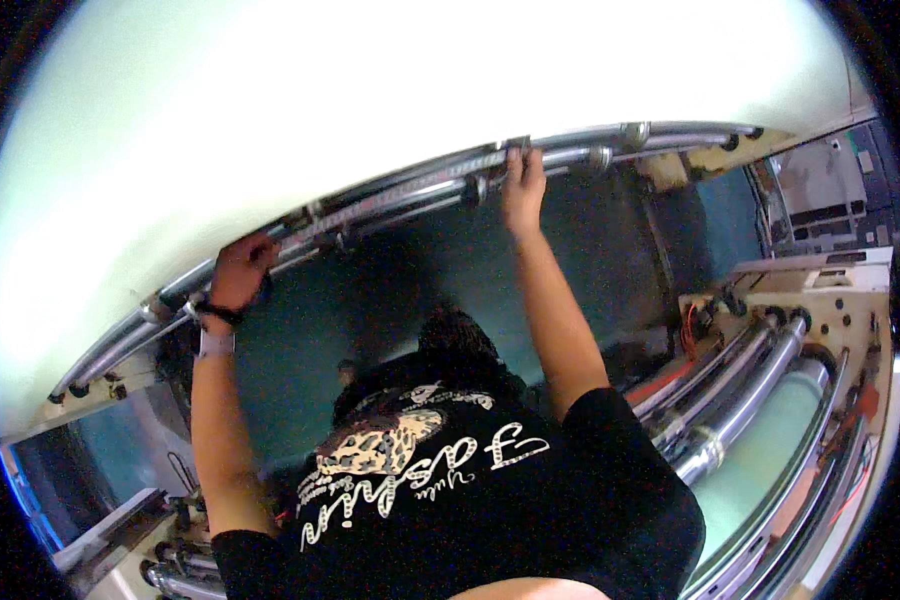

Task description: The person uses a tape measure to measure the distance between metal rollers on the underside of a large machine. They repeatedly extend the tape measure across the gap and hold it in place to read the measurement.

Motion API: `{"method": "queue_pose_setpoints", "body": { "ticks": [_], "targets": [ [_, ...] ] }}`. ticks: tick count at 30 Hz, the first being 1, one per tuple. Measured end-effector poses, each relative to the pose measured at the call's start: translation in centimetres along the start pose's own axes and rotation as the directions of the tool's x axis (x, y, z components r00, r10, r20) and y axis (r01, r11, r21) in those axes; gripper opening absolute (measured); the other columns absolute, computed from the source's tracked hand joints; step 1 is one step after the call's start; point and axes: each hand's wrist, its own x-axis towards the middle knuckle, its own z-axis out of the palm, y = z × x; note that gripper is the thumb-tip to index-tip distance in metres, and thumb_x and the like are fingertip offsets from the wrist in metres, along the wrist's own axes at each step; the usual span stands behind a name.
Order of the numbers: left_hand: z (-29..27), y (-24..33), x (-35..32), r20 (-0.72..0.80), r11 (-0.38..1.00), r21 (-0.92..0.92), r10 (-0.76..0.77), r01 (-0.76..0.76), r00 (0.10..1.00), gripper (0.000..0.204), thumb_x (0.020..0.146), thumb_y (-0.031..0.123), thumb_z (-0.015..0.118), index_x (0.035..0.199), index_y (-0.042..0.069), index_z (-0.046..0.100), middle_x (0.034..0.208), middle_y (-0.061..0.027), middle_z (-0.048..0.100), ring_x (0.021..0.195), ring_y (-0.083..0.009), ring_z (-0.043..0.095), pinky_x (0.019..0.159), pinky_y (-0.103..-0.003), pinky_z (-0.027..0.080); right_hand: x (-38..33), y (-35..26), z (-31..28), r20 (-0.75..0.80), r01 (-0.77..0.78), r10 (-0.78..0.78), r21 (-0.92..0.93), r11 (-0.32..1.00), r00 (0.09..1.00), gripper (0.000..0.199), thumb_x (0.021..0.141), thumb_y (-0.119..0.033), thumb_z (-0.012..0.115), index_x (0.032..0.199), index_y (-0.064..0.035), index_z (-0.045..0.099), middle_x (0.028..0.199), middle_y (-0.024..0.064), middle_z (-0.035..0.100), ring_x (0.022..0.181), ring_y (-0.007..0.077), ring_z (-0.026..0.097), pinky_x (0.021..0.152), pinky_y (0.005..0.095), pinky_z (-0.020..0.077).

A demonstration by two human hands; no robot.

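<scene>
At the bottom of the frame, 1 black printed shirt (450,500) fills the near view, with 2 bare arms rising from it. At lower right lie about 3 shiny steel rollers (740,400). Mid-left, the left hand (242,268) is closed around the long metal bar (390,195). Upper centre, the right hand (523,180) pinches a small clamp (518,146) on it. Above, 1 wide white sheet (420,70) overhangs; dark open floor lies between the arms.

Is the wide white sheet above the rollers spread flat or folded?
Spread flat: the white sheet runs unbroken and without creases over the metal rollers, where the left hand and right hand hold.
</scene>
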Motion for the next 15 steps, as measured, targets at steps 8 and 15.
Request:
{"method": "queue_pose_setpoints", "body": {
  "ticks": [8,15],
  "targets": [
    [0.1,-1.1,2.0,-0.095,0.977,0.103,0.194,-0.185,0.976,0.02,0.077,0.024,0.056,0.078,0.004,0.056,0.071,-0.0158,0.055,0.068,-0.0309,0.054,0.062,-0.036,0.042,0.3,0.6,-0.2,-0.053,-0.005,0.0,-0.081,0.997,0.999,0.025,0.087,-0.02,0.049,0.071,-0.003,0.039,0.061,-0.002,0.037,0.058,0.0082,0.032,0.05,0.0242,0.0315],
    [0.1,-0.6,2.7,-0.034,0.973,0.176,0.159,-0.15,0.987,0.019,0.075,0.023,0.056,0.074,0.004,0.057,0.069,-0.015,0.055,0.066,-0.0309,0.054,0.06,-0.037,0.041,0.6,1.7,0.0,0.013,-0.117,0.116,0.09,0.989,0.993,0.016,0.088,-0.02,0.048,0.084,-0.0048,0.045,0.073,-0.0013,0.046,0.065,0.0068,0.041,0.056,0.0224,0.0378]
  ]
}}
